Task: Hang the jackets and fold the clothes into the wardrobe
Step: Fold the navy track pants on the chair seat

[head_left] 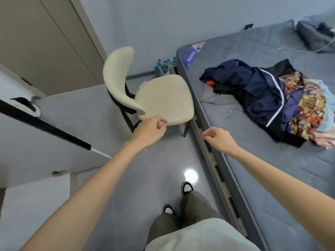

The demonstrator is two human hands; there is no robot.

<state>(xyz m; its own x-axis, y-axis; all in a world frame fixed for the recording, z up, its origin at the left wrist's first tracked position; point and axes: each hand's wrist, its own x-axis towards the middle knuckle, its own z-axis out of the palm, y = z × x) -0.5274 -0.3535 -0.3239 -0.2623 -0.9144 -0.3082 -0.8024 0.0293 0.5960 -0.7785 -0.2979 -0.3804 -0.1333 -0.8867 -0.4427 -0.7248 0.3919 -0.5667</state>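
Observation:
A heap of clothes lies on the grey mattress (253,160) at the right. On top is a navy jacket (261,93) with a white stripe. A colourful patterned garment (308,109) and pale pink and light blue pieces lie under its right side. My left hand (150,131) hovers at the front edge of a cream chair's seat (163,96), fingers loosely curled, holding nothing. My right hand (217,138) hangs over the mattress's near edge, fingers half curled and empty, well short of the clothes.
The cream chair stands on black legs between me and the wall, close to the bed's corner. A black rod (45,125) slants across the left. Beige wardrobe doors (45,42) fill the upper left. A dark bundle and a white cable (315,37) lie at the mattress's far end.

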